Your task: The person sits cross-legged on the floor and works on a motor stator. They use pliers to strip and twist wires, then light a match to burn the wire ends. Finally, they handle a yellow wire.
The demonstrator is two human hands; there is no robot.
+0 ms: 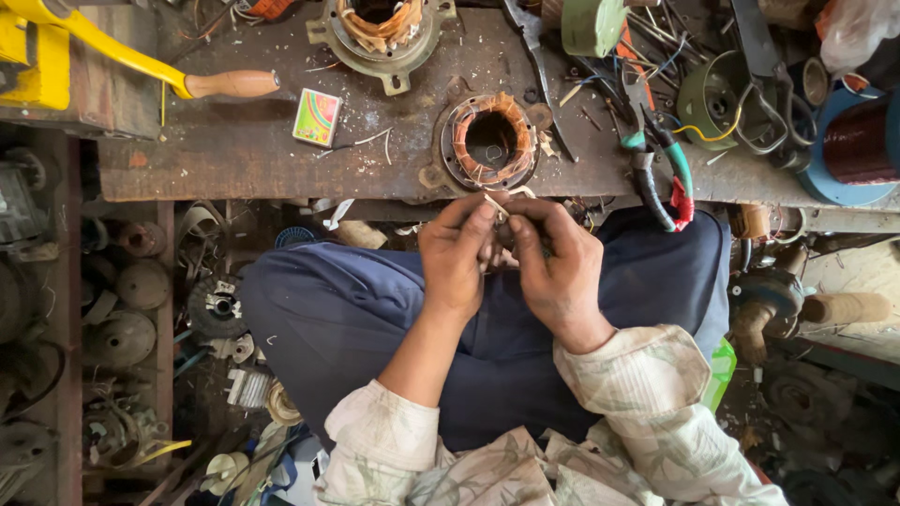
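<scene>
A small flat rectangular packet (317, 117) lies on the dark workbench (234, 150) at about eleven o'clock from the picture's middle, tilted slightly. Its face is bright with curved stripes of green, yellow, pink and red inside a pale border.

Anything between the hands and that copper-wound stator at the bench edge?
Nothing visible. Both hands, left hand and right hand, meet just below the stator, pinching a small pale strip between their fingers. Only the bench edge and loose wire ends lie in the gap. Pliers lie off to the right.
</scene>
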